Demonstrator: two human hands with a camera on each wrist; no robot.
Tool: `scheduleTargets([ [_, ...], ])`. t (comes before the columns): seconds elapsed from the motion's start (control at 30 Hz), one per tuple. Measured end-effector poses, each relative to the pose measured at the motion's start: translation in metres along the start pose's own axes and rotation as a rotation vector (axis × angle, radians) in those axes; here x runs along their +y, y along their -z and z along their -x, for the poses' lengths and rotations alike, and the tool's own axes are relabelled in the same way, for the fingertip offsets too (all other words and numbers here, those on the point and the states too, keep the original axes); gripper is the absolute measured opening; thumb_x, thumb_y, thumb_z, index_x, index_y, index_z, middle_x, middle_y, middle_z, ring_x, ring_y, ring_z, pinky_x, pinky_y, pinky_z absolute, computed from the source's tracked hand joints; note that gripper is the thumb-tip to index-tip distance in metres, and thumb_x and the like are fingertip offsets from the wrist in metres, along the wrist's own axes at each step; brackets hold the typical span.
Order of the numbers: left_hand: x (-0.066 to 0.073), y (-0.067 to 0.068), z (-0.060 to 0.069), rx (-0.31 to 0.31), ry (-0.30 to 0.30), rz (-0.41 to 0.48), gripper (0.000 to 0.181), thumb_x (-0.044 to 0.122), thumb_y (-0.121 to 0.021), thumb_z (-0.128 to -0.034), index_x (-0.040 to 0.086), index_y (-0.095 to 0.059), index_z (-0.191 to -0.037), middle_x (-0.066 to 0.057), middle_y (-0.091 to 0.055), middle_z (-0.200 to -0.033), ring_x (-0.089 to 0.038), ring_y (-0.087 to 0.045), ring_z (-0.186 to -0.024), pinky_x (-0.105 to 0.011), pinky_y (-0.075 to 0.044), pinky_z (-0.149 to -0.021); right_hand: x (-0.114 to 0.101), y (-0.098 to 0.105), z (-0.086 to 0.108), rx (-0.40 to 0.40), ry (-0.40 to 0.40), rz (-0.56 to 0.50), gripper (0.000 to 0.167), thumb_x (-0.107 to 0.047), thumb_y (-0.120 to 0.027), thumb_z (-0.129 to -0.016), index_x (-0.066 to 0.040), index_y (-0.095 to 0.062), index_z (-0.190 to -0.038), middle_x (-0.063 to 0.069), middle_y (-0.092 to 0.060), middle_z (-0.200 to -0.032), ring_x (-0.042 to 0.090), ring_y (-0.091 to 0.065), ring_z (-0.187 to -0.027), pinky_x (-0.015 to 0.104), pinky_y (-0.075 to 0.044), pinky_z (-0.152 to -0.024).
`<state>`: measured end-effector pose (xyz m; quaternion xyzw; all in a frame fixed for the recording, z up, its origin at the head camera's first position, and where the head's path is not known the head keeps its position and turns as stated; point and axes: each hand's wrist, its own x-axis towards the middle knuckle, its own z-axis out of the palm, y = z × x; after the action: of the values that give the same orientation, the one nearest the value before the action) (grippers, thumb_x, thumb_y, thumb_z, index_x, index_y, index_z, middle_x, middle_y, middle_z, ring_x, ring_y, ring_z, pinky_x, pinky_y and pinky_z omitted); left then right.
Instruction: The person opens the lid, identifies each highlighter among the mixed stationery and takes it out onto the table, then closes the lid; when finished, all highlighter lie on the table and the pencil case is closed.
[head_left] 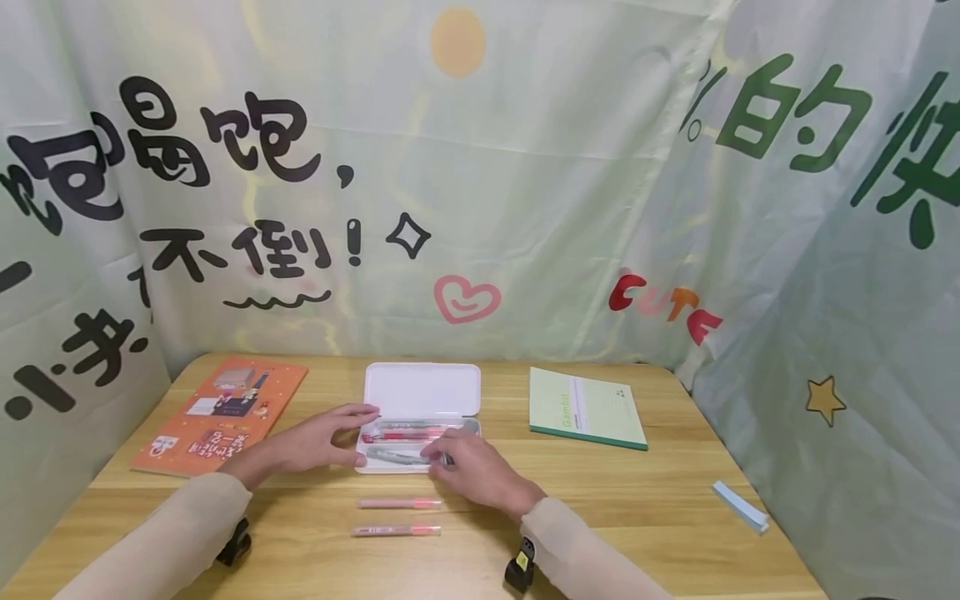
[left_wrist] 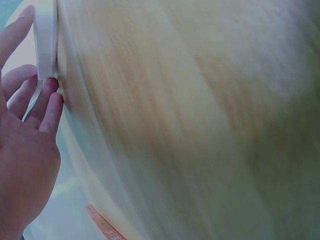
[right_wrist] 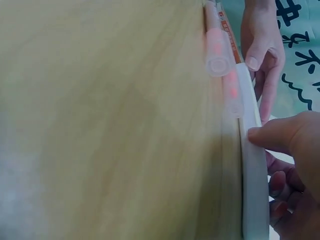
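Note:
A white pencil case [head_left: 422, 392] stands with its lid folded back on the table. Several pens lie in it, among them red ones [head_left: 408, 434] at the back and a grey pen [head_left: 393, 456] along the front. My left hand [head_left: 318, 437] grips the case's left side, thumb by the front corner, fingers by the hinge. With curled fingers, my right hand [head_left: 476, 468] holds the grey pen's right end inside the case; its thumb is at the front wall [right_wrist: 254, 175]. The hand partly hides that end. Two pink-tipped pens [head_left: 399, 503] [head_left: 396, 530] lie in front.
An orange book [head_left: 225, 408] lies at the table's left, near the left forearm. A green notebook [head_left: 588, 408] is at the back right. Close to the right edge lies a light blue strip-like object [head_left: 740, 507]. Printed fabric [head_left: 525, 208] surrounds the table's back and sides.

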<state>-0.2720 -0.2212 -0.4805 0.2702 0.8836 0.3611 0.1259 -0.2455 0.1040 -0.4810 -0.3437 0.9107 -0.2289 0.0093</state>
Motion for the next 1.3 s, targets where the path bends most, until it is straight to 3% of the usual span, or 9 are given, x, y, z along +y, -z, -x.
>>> scheduleTargets([
  [0.27, 0.001, 0.000, 0.000, 0.007, -0.010, -0.020, 0.086, 0.040, -0.083, -0.0968, 0.003, -0.046, -0.165, -0.021, -0.036, -0.174, -0.056, -0.027, -0.161, -0.080, -0.023, -0.125, -0.001, 0.001, -0.003, -0.036, 0.017, 0.054, 0.022, -0.018, -0.077, -0.102, -0.015, -0.080, -0.124, -0.005, -0.071, -0.112, 0.003, -0.062, -0.100, 0.021, -0.057, -0.091],
  [0.63, 0.004, 0.000, -0.001, 0.012, 0.013, -0.004, 0.087, 0.041, -0.084, -0.0956, 0.004, -0.046, -0.165, -0.021, -0.035, -0.175, -0.057, -0.025, -0.161, -0.080, -0.019, -0.126, 0.007, 0.003, 0.000, 0.018, -0.046, -0.231, 0.013, -0.015, -0.075, -0.104, -0.016, -0.078, -0.117, -0.009, -0.067, -0.103, 0.002, -0.058, -0.093, 0.020, -0.053, -0.084],
  [0.9, 0.002, 0.000, -0.002, -0.002, 0.037, 0.008, 0.086, 0.041, -0.083, -0.0961, 0.006, -0.046, -0.166, -0.019, -0.033, -0.176, -0.056, -0.023, -0.162, -0.081, -0.018, -0.126, 0.004, 0.011, 0.007, 0.098, -0.044, -0.231, 0.011, -0.020, -0.074, -0.105, -0.017, -0.079, -0.115, -0.007, -0.067, -0.103, 0.003, -0.052, -0.079, 0.020, -0.048, -0.074],
  [1.13, -0.002, -0.001, -0.002, -0.002, 0.045, 0.006, 0.087, 0.043, -0.083, -0.0960, 0.008, -0.045, -0.166, -0.018, -0.033, -0.177, -0.055, -0.023, -0.163, -0.081, -0.019, -0.126, 0.000, 0.012, 0.022, 0.141, -0.026, -0.270, 0.010, -0.021, -0.076, -0.104, -0.019, -0.080, -0.113, -0.009, -0.065, -0.097, 0.009, -0.055, -0.083, 0.020, -0.048, -0.074],
  [1.3, -0.004, -0.001, -0.002, -0.002, 0.047, 0.003, 0.088, 0.044, -0.083, -0.0959, 0.009, -0.044, -0.167, -0.017, -0.032, -0.177, -0.054, -0.022, -0.163, -0.081, -0.018, -0.126, -0.006, 0.010, 0.036, 0.136, -0.006, -0.322, 0.009, -0.020, -0.077, -0.103, -0.020, -0.080, -0.112, -0.010, -0.065, -0.095, 0.002, -0.050, -0.079, 0.019, -0.047, -0.071],
])
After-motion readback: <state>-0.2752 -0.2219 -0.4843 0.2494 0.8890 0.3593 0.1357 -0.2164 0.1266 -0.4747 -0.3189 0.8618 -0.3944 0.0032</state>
